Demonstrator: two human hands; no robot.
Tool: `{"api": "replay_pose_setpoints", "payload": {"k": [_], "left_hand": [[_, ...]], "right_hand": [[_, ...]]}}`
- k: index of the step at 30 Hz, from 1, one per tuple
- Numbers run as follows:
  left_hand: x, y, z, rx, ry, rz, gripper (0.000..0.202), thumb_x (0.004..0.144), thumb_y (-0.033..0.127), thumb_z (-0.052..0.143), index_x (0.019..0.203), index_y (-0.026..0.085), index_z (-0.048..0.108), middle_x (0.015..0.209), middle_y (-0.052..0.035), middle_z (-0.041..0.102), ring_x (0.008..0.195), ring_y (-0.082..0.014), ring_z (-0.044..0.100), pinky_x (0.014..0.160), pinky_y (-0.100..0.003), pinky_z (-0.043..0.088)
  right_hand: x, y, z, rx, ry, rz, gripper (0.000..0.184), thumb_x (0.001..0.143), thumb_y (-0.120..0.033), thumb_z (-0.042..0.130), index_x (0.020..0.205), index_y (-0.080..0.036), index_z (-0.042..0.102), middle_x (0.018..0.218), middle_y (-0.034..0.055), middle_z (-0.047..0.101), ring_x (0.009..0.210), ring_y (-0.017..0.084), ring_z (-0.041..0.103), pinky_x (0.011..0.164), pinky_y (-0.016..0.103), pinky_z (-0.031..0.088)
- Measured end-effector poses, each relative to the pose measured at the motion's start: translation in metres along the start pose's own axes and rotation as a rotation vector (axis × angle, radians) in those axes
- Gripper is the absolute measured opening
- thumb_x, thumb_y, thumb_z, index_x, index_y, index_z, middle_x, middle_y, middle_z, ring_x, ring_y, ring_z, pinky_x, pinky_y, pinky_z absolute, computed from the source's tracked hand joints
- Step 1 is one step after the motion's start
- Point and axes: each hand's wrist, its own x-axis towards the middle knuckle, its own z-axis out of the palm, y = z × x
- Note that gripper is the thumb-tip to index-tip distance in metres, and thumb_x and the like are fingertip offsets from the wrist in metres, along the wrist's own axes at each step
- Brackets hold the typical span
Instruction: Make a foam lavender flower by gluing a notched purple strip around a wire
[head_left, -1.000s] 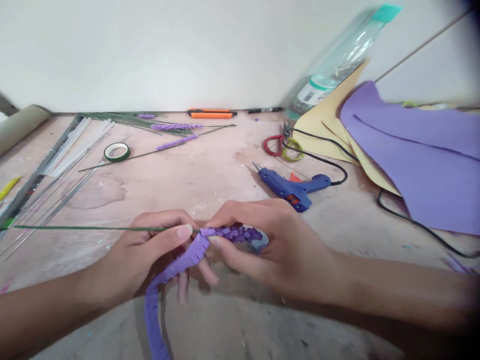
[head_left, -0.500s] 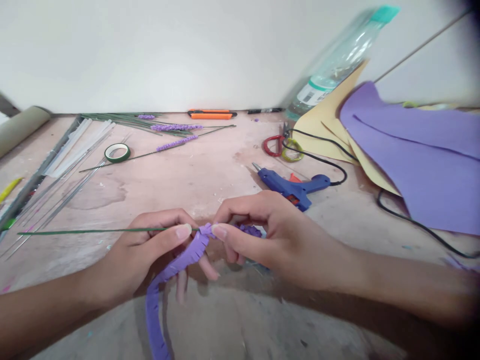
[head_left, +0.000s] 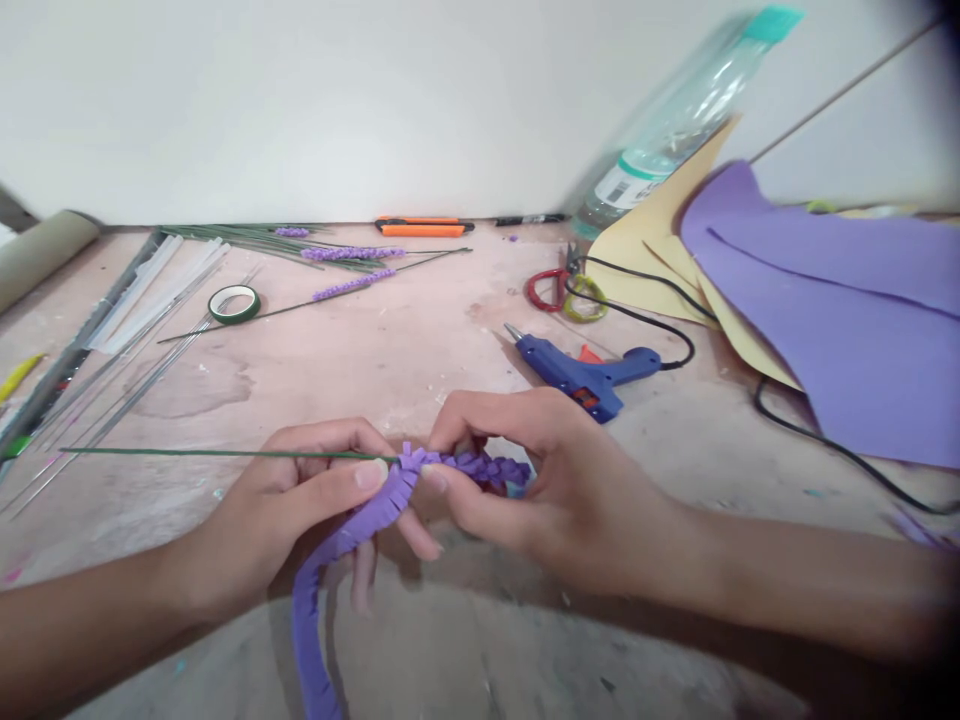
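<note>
Counting starts at the hands: one green stem [head_left: 187, 452] is found, one fringed purple strip [head_left: 367, 518], and one purple spike [head_left: 506, 470] at the stem's right end, all held well forward of the table's [head_left: 375, 360] back edge. Three more purple spikes [head_left: 352, 254] are laid near that edge, towards the left, with one tape roll [head_left: 236, 317] just in front. One orange cutter [head_left: 422, 231] and one black pen [head_left: 529, 220] are set along the back edge, one bottle [head_left: 675, 140] being placed right of the pen. The white sticks [head_left: 146, 300] are overlapped, so no count can be given.

Now the grip: by the left hand [head_left: 270, 510] the stem is pinched, thumb and forefinger closed just beside the wrapped part, the strip draped past the lower fingers. By the right hand [head_left: 570, 480] the spike is nipped between thumb and fingertips. Both grips are clamped, only narrowly parted.

And the room: leftward, the stem's tip is carried across the thin rods [head_left: 176, 345]; whether they are touched cannot be told. Rightward, one blue glue gun [head_left: 562, 372] is laid just beyond the right hand, one pair of scissors [head_left: 565, 284] behind it, and purple sheeting [head_left: 832, 330] is spread at the table's right side.
</note>
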Motion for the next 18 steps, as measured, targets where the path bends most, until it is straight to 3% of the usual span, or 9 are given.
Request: {"api": "replay_pose_setpoints", "payload": {"k": [6, 10, 15, 18], "left_hand": [[0.0004, -0.0015, 0.0014, 0.016, 0.025, -0.008, 0.025, 0.100, 0.034, 0.058, 0.087, 0.016, 0.070, 0.083, -0.0106, 0.082, 0.047, -0.0114, 0.068, 0.044, -0.014, 0.049], [0.0011, -0.0004, 0.0008, 0.119, 0.051, 0.000, 0.025, 0.098, 0.037, 0.060, 0.087, 0.017, 0.069, 0.083, -0.0094, 0.082, 0.045, -0.0114, 0.065, 0.044, -0.017, 0.048], [0.0005, 0.0009, -0.0001, 0.202, 0.059, 0.020, 0.026, 0.100, 0.038, 0.058, 0.090, 0.017, 0.069, 0.086, -0.0089, 0.082, 0.045, -0.0103, 0.064, 0.045, -0.017, 0.046], [0.0006, 0.0007, -0.0001, 0.197, 0.067, 0.009, 0.028, 0.098, 0.040, 0.060, 0.088, 0.016, 0.069, 0.085, -0.0103, 0.082, 0.043, -0.0110, 0.064, 0.041, -0.016, 0.042]], "right_hand": [[-0.0006, 0.0026, 0.0030, 0.035, -0.025, -0.022, 0.013, 0.085, -0.010, 0.061, 0.074, -0.017, 0.058, 0.066, -0.0037, 0.058, 0.060, 0.008, 0.047, 0.056, 0.022, 0.037], [0.0010, 0.0069, -0.0009, 0.079, -0.059, -0.045, 0.011, 0.090, -0.018, 0.059, 0.079, -0.016, 0.057, 0.064, -0.0045, 0.055, 0.057, 0.008, 0.043, 0.053, 0.022, 0.036], [0.0032, 0.0100, -0.0033, 0.143, -0.177, 0.026, 0.046, 0.105, -0.042, 0.042, 0.070, -0.016, 0.056, 0.063, -0.0012, 0.054, 0.058, 0.010, 0.048, 0.056, 0.025, 0.038], [0.0042, 0.0088, -0.0008, 0.130, -0.164, 0.096, 0.048, 0.104, -0.042, 0.046, 0.064, -0.017, 0.054, 0.057, -0.0026, 0.051, 0.053, 0.009, 0.045, 0.052, 0.024, 0.036]]}}
